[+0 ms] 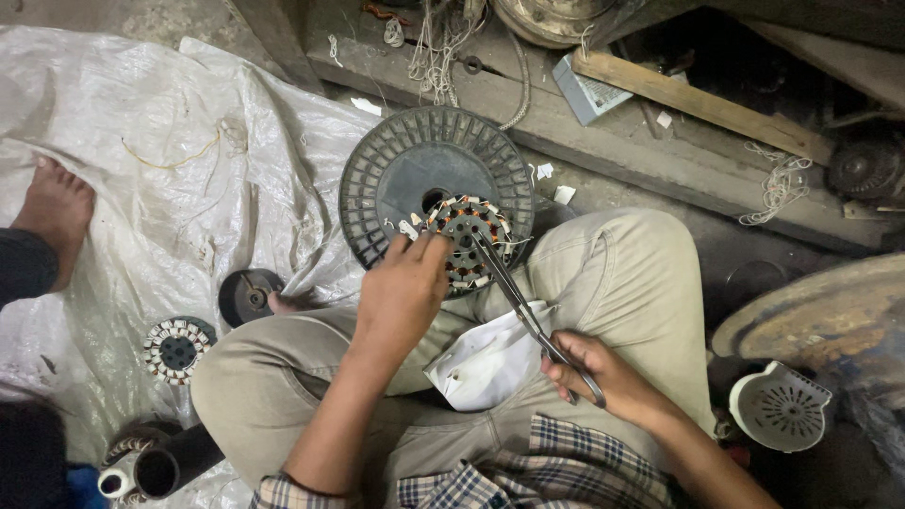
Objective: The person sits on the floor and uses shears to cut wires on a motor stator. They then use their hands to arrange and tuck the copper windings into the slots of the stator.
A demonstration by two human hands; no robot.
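Observation:
My left hand grips the near edge of a round wound stator that rests on a large black plastic spool. My right hand holds a pair of steel scissors by the handles. The blades point up and left, and their tips reach the stator's windings. A white paper sheet lies in my lap between the two hands. I sit cross-legged in beige trousers.
A second wound stator and a dark round cap lie on white plastic sheeting at left. Another person's bare foot rests there. A white vented cover, a rusty disc and wooden planks sit at right.

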